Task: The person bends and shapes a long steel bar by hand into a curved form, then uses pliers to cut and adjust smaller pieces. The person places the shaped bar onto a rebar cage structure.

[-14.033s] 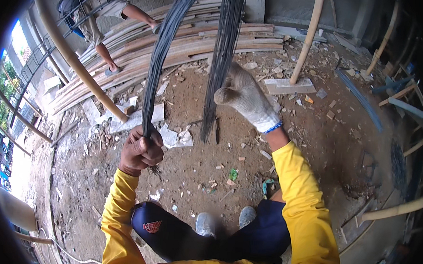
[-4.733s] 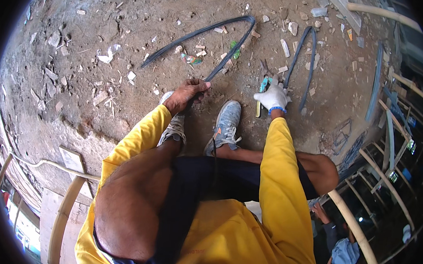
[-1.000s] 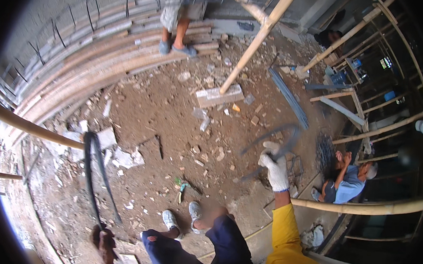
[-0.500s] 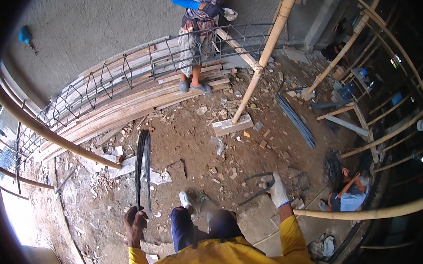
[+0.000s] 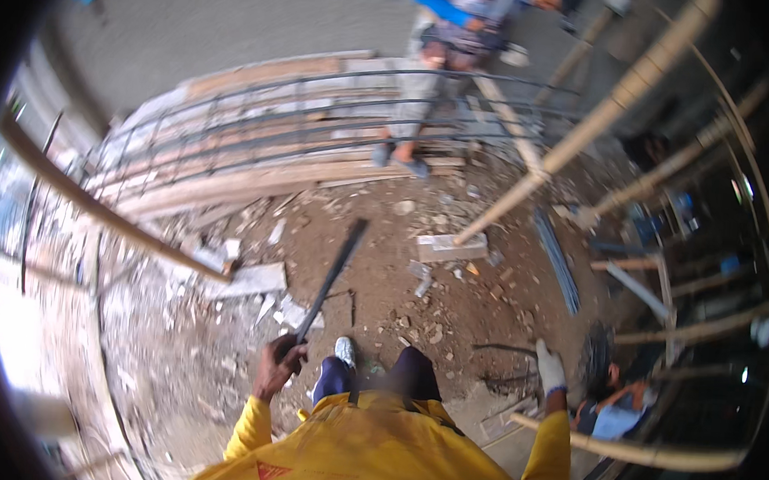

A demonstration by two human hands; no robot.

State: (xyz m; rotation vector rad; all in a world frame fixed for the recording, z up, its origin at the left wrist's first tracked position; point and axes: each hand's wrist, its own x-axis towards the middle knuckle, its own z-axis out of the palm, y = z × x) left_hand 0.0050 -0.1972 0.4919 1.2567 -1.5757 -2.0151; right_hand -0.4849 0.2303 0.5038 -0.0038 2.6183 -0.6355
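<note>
My left hand (image 5: 279,366), bare, is closed around the lower end of a bundle of dark wire (image 5: 333,269), which slants up and to the right over the dirt. My right hand (image 5: 551,366), in a pale glove, is out to the right and closed on a dark bent strip of wire (image 5: 506,347) that points left. Motion blur hides the fine detail of both. Below and between my hands are my knees and one light shoe (image 5: 345,351).
A long rebar cage (image 5: 259,135) lies before stacked planks (image 5: 256,184), where a person in blue sleeves (image 5: 477,21) stands. Bamboo poles (image 5: 599,117) slant across. Grey bars (image 5: 557,259) lie on the rubble-strewn ground (image 5: 382,284). Another person (image 5: 616,417) crouches at right.
The wire bundle in my left hand has tipped from upright to slanting right. My right hand has moved right with its wire. The whole view has shifted, and a second person's arm shows at the top.
</note>
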